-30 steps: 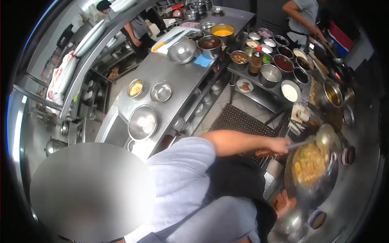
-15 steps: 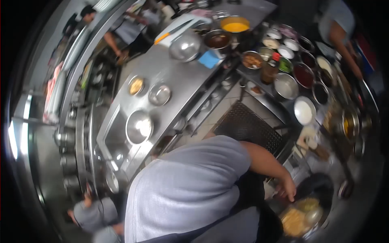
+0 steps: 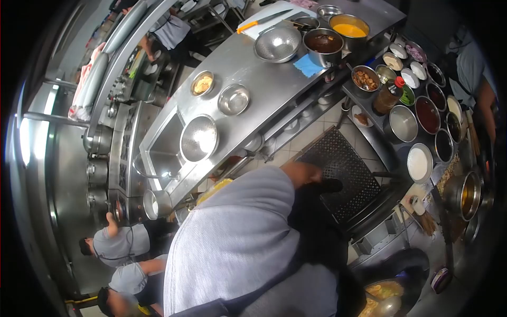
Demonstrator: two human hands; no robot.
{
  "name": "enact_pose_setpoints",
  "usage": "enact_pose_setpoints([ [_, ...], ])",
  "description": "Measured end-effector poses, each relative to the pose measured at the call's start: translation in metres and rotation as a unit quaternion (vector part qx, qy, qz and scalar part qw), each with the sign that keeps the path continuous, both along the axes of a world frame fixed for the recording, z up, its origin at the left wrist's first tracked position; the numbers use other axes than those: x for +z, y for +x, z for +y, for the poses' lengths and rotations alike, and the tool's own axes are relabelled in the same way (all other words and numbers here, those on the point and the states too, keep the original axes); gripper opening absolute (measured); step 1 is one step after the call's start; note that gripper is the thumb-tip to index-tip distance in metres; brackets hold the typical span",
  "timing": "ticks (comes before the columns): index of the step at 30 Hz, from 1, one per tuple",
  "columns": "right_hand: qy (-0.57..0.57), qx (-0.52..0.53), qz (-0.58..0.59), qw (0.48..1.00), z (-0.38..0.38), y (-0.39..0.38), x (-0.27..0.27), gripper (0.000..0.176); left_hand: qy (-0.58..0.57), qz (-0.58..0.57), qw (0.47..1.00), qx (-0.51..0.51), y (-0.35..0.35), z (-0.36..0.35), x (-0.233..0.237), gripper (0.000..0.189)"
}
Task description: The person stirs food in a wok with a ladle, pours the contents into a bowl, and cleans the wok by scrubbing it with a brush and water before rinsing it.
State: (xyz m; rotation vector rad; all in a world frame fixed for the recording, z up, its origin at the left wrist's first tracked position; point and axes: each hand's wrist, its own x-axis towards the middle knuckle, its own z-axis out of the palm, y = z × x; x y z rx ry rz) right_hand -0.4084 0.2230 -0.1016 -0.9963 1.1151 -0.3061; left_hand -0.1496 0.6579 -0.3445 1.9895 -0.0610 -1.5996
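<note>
My left arm, in a grey sleeve, reaches up from the bottom middle. My left hand (image 3: 307,172) is foreshortened above the dark floor mat (image 3: 346,177), beside a black rounded thing (image 3: 331,185); its fingers are hidden, and I cannot tell whether it grips that thing. My right hand is out of view. At the bottom right stands a dark wok (image 3: 414,260) with yellowish food (image 3: 381,290) in it. A round metal ladle bowl (image 3: 390,305) rests in this food.
The steel counter (image 3: 253,108) holds a colander (image 3: 277,45), metal bowls (image 3: 234,100), a pot of dark sauce (image 3: 322,45) and an orange-handled knife (image 3: 264,21). Sauce pots and a red-capped bottle (image 3: 388,96) crowd the right table. Co-workers (image 3: 124,244) stand lower left, top left and right.
My left hand has drawn back from the wok, up and left, to over the mat. The view has shifted, so the wok sits lower in it and the counter further right.
</note>
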Motion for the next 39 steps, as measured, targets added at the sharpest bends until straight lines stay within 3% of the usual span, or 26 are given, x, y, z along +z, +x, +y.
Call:
enact_pose_setpoints([
  [1, 0.002, 0.003, -0.002, 1.0, 0.002, -0.001, 0.002, 0.025, -0.054, 0.051, 0.996, -0.045, -0.01, 0.026, -0.038, 0.033],
  [2, 0.004, 0.004, -0.003, 1.0, 0.004, -0.003, 0.002, 0.024, -0.053, 0.051, 0.996, -0.045, -0.021, 0.026, -0.029, 0.033],
  [4, 0.007, -0.002, -0.001, 1.0, 0.006, -0.008, 0.005, 0.023, 0.097, 0.022, 0.995, 0.034, -0.045, 0.006, 0.001, 0.029],
  [5, 0.01, -0.007, 0.002, 1.0, 0.008, -0.009, 0.006, 0.022, 0.096, 0.024, 0.995, 0.026, -0.052, -0.002, -0.026, 0.029],
  [6, 0.009, -0.014, 0.006, 1.0, 0.009, -0.011, 0.007, 0.022, 0.064, -0.152, 0.983, -0.08, -0.062, -0.013, -0.067, 0.025],
  [7, 0.008, -0.021, 0.01, 1.0, 0.011, -0.011, 0.008, 0.021, 0.025, -0.322, 0.929, -0.179, -0.07, -0.031, -0.107, 0.021],
  [9, 0.008, -0.031, 0.02, 0.999, 0.013, -0.013, 0.01, 0.02, -0.043, -0.413, 0.861, -0.294, -0.082, -0.08, -0.168, 0.022],
  [11, 0.007, -0.037, 0.034, 0.999, 0.016, -0.013, 0.014, 0.019, -0.038, -0.294, 0.939, -0.175, -0.094, -0.14, -0.179, 0.022],
  [13, 0.006, -0.052, 0.047, 0.997, 0.018, -0.013, 0.017, 0.018, -0.105, -0.157, 0.969, -0.162, -0.124, -0.203, -0.252, 0.025],
  [15, 0.006, -0.069, 0.059, 0.996, 0.019, -0.013, 0.02, 0.018, -0.065, 0.092, 0.993, 0.044, -0.153, -0.242, -0.262, 0.02],
  [16, 0.008, -0.08, 0.063, 0.995, 0.02, -0.014, 0.022, 0.018, -0.069, 0.1, 0.992, 0.037, -0.162, -0.256, -0.26, 0.02],
  [18, 0.008, -0.12, 0.073, 0.99, 0.023, -0.018, 0.029, 0.017, -0.053, 0.053, 0.969, 0.237, -0.198, -0.291, -0.247, 0.02],
  [21, 0.014, -0.211, 0.067, 0.975, 0.033, -0.02, 0.029, 0.018, -0.15, 0.003, 0.976, 0.159, -0.222, -0.345, -0.212, 0.02],
  [25, 0.062, -0.365, 0.072, 0.926, 0.051, -0.001, 0.037, 0.019, -0.272, -0.142, 0.946, 0.104, -0.221, -0.328, -0.184, 0.02],
  [26, 0.003, -0.367, 0.142, 0.919, 0.061, 0.01, 0.042, 0.02, -0.304, 0.014, 0.935, 0.182, -0.249, -0.322, -0.217, 0.022],
  [27, 0.067, -0.301, 0.05, 0.95, 0.046, -0.032, 0.021, 0.015, -0.323, 0.172, 0.897, 0.249, -0.273, -0.319, -0.253, 0.024],
  [28, 0.02, -0.219, 0.024, 0.975, 0.033, -0.059, 0.006, 0.034, -0.195, 0.329, 0.861, 0.336, -0.237, -0.32, -0.183, 0.027],
  [29, -0.029, -0.136, 0.003, 0.99, 0.024, -0.089, -0.006, 0.061, -0.039, 0.437, 0.777, 0.451, -0.192, -0.319, -0.097, 0.029],
  [30, 0.012, -0.236, -0.036, 0.971, 0.038, -0.052, 0.012, 0.028, -0.064, 0.432, 0.782, 0.445, -0.215, -0.318, -0.132, 0.034],
  [31, 0.037, -0.223, -0.041, 0.973, 0.035, -0.063, 0.009, 0.035, -0.088, 0.428, 0.784, 0.441, -0.24, -0.317, -0.179, 0.038],
  [33, 0.061, -0.215, -0.11, 0.968, 0.029, -0.08, -0.005, 0.055, -0.105, 0.465, 0.763, 0.437, -0.249, -0.311, -0.214, 0.025],
  [35, 0.025, -0.226, -0.139, 0.964, 0.033, -0.051, 0.007, 0.053, -0.332, 0.294, 0.838, 0.316, -0.298, -0.298, -0.319, 0.028],
  [36, 0.057, -0.247, -0.121, 0.96, 0.033, -0.054, 0.01, 0.046, -0.327, 0.314, 0.841, 0.295, -0.305, -0.288, -0.329, 0.028],
  [39, 0.118, -0.279, -0.105, 0.947, 0.029, -0.077, 0.001, 0.039, -0.342, 0.16, 0.889, 0.259, -0.298, -0.277, -0.348, 0.035],
])
